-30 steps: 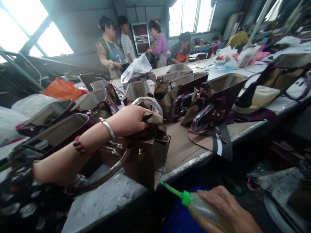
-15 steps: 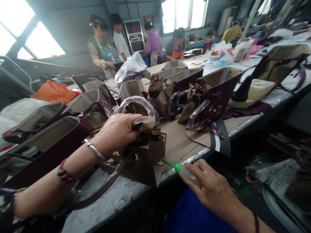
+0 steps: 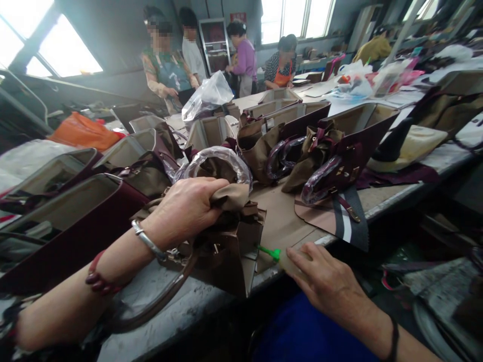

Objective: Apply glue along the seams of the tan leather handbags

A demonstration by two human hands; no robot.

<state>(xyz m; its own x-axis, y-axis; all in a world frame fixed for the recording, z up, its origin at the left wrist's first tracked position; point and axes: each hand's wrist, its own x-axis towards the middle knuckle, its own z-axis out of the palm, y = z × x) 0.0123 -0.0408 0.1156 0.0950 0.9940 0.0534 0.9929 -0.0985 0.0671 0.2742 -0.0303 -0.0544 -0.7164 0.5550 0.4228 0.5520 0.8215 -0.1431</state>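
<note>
My left hand is closed on the tan lining of a brown handbag, which lies at the bench edge with its open end to the right. One brown strap handle of the bag curves down below my wrist. In my right hand is a pale squeeze bottle with a green nozzle. Its thin tip points left and meets the bag's side edge; whether it touches, I cannot tell. My fingers hide much of the bottle.
Several maroon handbags stand around on the bench. A striped flat panel overhangs the front edge. At the right sits a yellowish container with a black top. Behind lies a clear plastic bag; several people work at the back.
The view has shifted slightly, so the bench things sit a little differently in the picture. Both hands keep their holds, and the nozzle stays at the bag's side edge.
</note>
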